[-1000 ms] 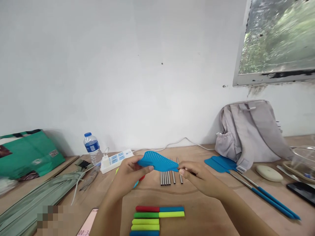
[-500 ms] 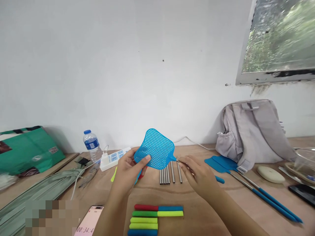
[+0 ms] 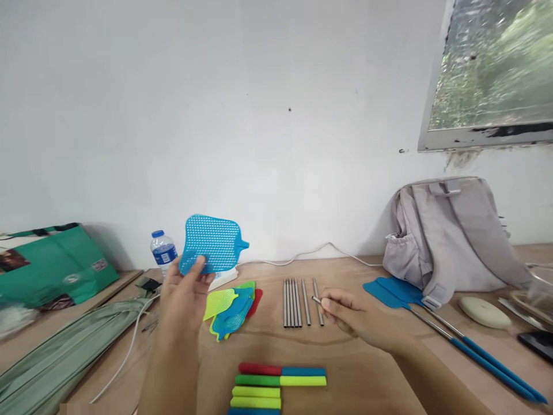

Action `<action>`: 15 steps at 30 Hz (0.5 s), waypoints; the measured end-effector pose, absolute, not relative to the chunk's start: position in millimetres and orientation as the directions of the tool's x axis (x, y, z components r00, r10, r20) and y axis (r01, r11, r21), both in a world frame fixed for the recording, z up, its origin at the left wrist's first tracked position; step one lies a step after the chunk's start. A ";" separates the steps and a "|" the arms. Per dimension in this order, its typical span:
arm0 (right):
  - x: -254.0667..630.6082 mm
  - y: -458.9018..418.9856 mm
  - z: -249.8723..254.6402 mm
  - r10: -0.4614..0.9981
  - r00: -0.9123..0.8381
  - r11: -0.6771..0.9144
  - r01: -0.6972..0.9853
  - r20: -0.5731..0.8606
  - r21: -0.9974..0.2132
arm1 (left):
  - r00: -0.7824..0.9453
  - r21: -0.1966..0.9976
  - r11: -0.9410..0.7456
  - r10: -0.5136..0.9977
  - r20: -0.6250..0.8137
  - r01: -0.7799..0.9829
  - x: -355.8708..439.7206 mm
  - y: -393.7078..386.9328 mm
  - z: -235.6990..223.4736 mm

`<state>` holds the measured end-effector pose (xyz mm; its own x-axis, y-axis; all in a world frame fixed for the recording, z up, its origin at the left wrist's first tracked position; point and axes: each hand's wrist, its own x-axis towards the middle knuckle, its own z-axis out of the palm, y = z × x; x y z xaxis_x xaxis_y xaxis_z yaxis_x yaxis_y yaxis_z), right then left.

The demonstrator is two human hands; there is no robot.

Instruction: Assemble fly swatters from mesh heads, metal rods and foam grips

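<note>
My left hand (image 3: 184, 288) pinches a blue perforated fly swatter head (image 3: 211, 242) by its lower edge, held up with its short neck pointing right. In my right hand (image 3: 345, 311) is a thin metal rod (image 3: 317, 299); only its tip shows, the rest is hidden by the fingers. Head and rod are apart. Below the left hand lies a pile of swatter heads, with a yellow one (image 3: 220, 303), a blue one (image 3: 233, 314) and a red one (image 3: 256, 302). Several metal tubes (image 3: 292, 305) lie side by side near my right hand.
Coloured handle grips (image 3: 259, 380) lie in front. Two blue fly swatters (image 3: 458, 340) lie at the right, before a grey backpack (image 3: 449, 230). A water bottle (image 3: 163, 251), a power strip (image 3: 224, 280) and a green bag (image 3: 60, 268) stand at the left.
The swatter head came off the rod. My left hand has carried it left and up, uncovering the pile of heads; my right hand keeps the rod, slightly lower and further right.
</note>
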<state>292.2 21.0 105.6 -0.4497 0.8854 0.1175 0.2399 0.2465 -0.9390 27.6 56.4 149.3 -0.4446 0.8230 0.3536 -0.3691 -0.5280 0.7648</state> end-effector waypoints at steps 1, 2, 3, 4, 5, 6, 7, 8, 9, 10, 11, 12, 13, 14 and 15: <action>295.4 22.7 105.4 0.903 -0.410 0.251 0.262 0.128 -0.932 | -0.443 0.795 -0.500 0.832 0.333 -0.343 16.8 60.6 148.3; 298.2 24.5 105.5 0.917 -0.369 0.265 0.285 0.150 -0.921 | -0.440 0.840 -0.454 0.846 0.301 -0.297 6.8 65.3 145.4; 300.4 26.2 105.8 0.926 -0.334 0.283 0.306 0.177 -0.909 | -0.446 0.887 -0.398 0.855 0.267 -0.234 -2.4 70.6 140.4; 302.2 27.6 106.3 0.930 -0.310 0.300 0.320 0.199 -0.899 | -0.456 0.929 -0.329 0.862 0.223 -0.169 -10.5 76.5 133.2; 303.5 28.6 107.0 0.930 -0.296 0.314 0.329 0.218 -0.890 | -0.460 0.960 -0.258 0.870 0.180 -0.112 -17.5 82.7 124.2; 304.3 29.1 107.7 0.929 -0.290 0.326 0.338 0.231 -0.883 | -0.472 0.980 -0.186 0.871 0.134 -0.065 -23.8 89.1 113.9; 305.0 29.3 108.3 0.927 -0.288 0.335 0.347 0.240 -0.876 | -0.465 0.994 -0.110 0.881 0.087 -0.023 -29.3 95.3 102.9; 305.5 29.3 108.6 0.926 -0.282 0.342 0.359 0.249 -0.868 | -0.450 0.999 -0.034 0.892 0.036 0.011 -34.1 101.0 91.8; 306.0 29.3 108.6 0.927 -0.275 0.346 0.369 0.254 -0.862 | -0.416 0.999 0.045 0.909 -0.029 0.028 -38.4 106.0 81.1; 306.4 29.4 108.0 0.930 -0.264 0.344 0.377 0.256 -0.860 | -0.396 0.992 0.113 0.915 -0.082 0.054 -42.0 110.2 71.5; 306.9 29.7 107.1 0.934 -0.252 0.336 0.378 0.253 -0.863 | -0.382 0.982 0.166 0.916 -0.118 0.094 -45.0 113.4 63.2; 307.5 30.2 105.9 0.939 -0.238 0.323 0.374 0.247 -0.869 | -0.377 0.970 0.203 0.915 -0.141 0.130 -47.4 115.9 56.3; 307.9 31.0 104.5 0.945 -0.223 0.307 0.365 0.238 -0.879 | -0.381 0.960 0.228 0.912 -0.152 0.164 -49.2 117.7 50.8; 308.3 31.9 103.2 0.951 -0.210 0.289 0.353 0.226 -0.890 | -0.389 0.950 0.245 0.908 -0.154 0.194 -50.5 119.0 46.7; 308.6 32.8 102.1 0.957 -0.199 0.271 0.337 0.213 -0.902 | -0.405 0.942 0.256 0.902 -0.151 0.219 -51.4 120.0 43.6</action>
<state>308.6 32.8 102.1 -0.1995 0.9566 0.2126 0.3369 0.2707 -0.9018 -51.4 120.0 43.6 -0.4046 0.9019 -0.1513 0.2185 0.2560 0.9416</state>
